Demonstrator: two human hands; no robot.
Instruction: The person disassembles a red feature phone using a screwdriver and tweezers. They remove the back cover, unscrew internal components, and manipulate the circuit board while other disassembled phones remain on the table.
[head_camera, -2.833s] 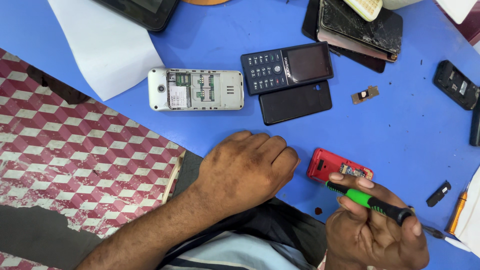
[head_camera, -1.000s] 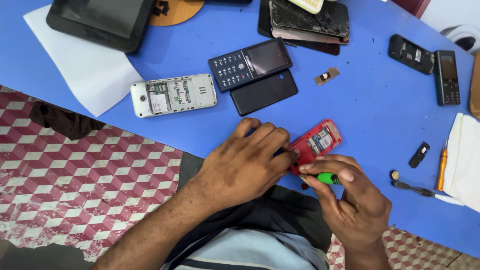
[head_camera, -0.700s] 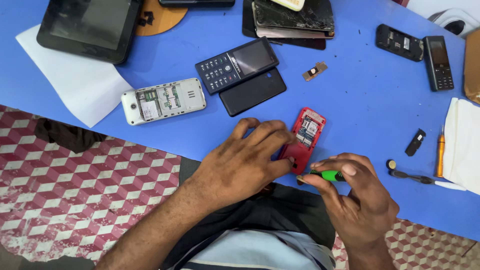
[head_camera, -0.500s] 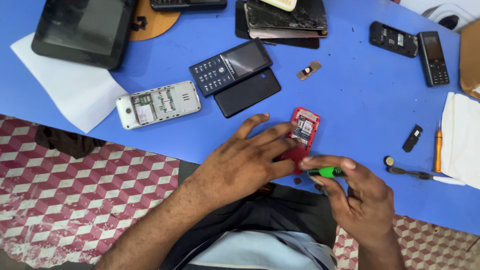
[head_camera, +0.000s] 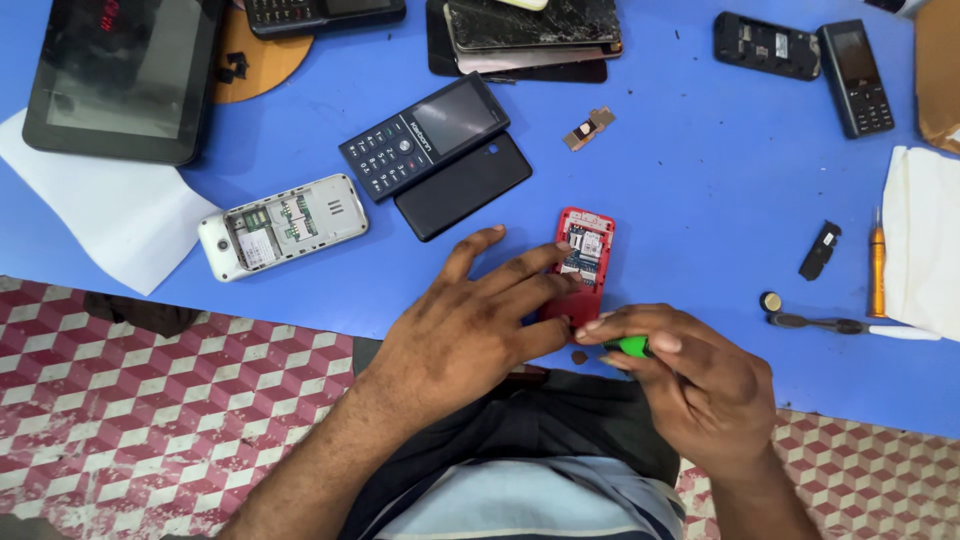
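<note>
Right-hand fingers (head_camera: 640, 335) pinch a green-handled screwdriver (head_camera: 632, 347), its tip hidden at the near end of the red phone (head_camera: 583, 262). The left hand (head_camera: 470, 325) lies spread, its fingertips (head_camera: 560, 250) pressing the phone flat on the blue table (head_camera: 690, 200), close to the near edge. For a clean turn, the driver is best kept square to the screw, under steady downward pressure, with the left hand stopping any swivel. The phone lies open-backed, circuit side up; its long axis runs from the near edge toward the far edge, leaning slightly right.
</note>
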